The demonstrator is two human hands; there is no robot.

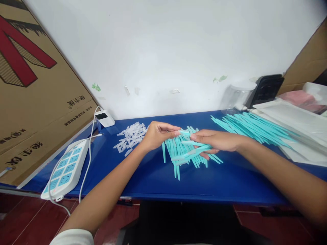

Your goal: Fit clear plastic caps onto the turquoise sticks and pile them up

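Observation:
My left hand (157, 134) and my right hand (217, 141) meet over a loose pile of turquoise plastic sticks (180, 160) in the middle of the blue table (153, 180). The left fingertips pinch the end of one turquoise stick (184, 132). My right hand grips a small bundle of the same sticks (194, 152), held roughly level just above the pile. A heap of small clear plastic caps (130, 136) lies just left of my left hand.
A larger fan of turquoise sticks (252, 127) lies at the right, beside stacked white bags (296, 124). A white power strip (66, 168) and charger (105, 118) sit at the left, below a leaning cardboard box (33, 92). A clear jar (237, 97) and black device (267, 89) stand by the wall.

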